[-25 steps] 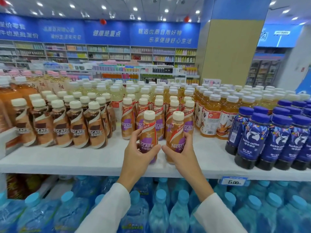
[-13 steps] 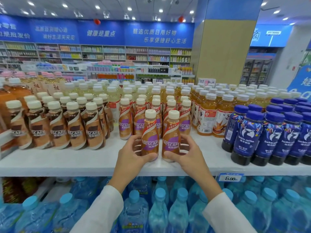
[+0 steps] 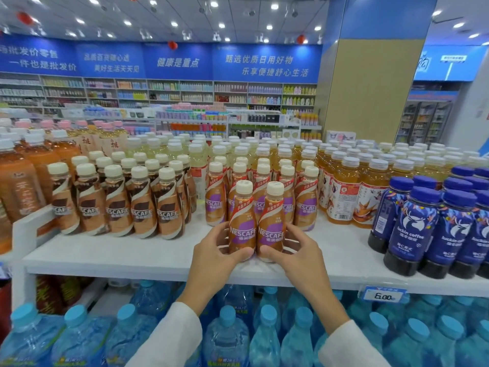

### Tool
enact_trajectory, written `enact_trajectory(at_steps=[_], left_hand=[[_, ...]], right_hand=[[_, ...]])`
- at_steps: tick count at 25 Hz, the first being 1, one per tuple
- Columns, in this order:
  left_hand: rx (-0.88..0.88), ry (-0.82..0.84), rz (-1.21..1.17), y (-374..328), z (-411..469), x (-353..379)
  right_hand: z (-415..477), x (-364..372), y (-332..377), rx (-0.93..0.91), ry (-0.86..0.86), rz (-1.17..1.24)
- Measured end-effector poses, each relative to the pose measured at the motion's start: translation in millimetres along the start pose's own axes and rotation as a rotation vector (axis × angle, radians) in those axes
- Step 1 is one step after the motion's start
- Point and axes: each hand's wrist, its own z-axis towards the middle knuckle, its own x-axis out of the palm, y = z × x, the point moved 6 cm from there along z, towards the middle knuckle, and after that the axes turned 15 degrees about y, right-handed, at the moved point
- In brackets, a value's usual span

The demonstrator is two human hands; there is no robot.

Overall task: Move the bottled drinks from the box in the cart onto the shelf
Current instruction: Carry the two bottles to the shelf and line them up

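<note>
Two purple-label Nescafe bottles stand upright side by side on the white shelf (image 3: pixel 132 256), near its front edge. My left hand (image 3: pixel 215 254) grips the left bottle (image 3: pixel 242 223) around its lower body. My right hand (image 3: pixel 293 251) grips the right bottle (image 3: pixel 271 223) the same way. Both bottles touch each other and stand just in front of a row of matching purple-label Nescafe bottles (image 3: pixel 305 205). The cart and its box are out of view.
Brown-label Nescafe bottles (image 3: pixel 143 205) fill the shelf to the left, yellow tea bottles (image 3: pixel 344 192) and dark blue Luckin coffee bottles (image 3: pixel 412 229) to the right. Blue-capped water bottles (image 3: pixel 227 337) pack the lower shelf. A 6.00 price tag (image 3: pixel 383 295) hangs on the shelf edge.
Both hands lowered the two bottles from a slight tilt and set them upright on the shelf. They now stand closer together.
</note>
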Motion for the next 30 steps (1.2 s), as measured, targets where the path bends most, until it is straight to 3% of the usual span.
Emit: enact_trajectory(at_steps=[10,30], left_hand=[[-0.014,-0.003,0.04,11,15,-57],[-0.061,0.07,0.072,32,44,-60]], right_hand=[[46,65,14,-0.048,0.051,-0.01],[70,78,2,-0.043,0.029,-0.103]])
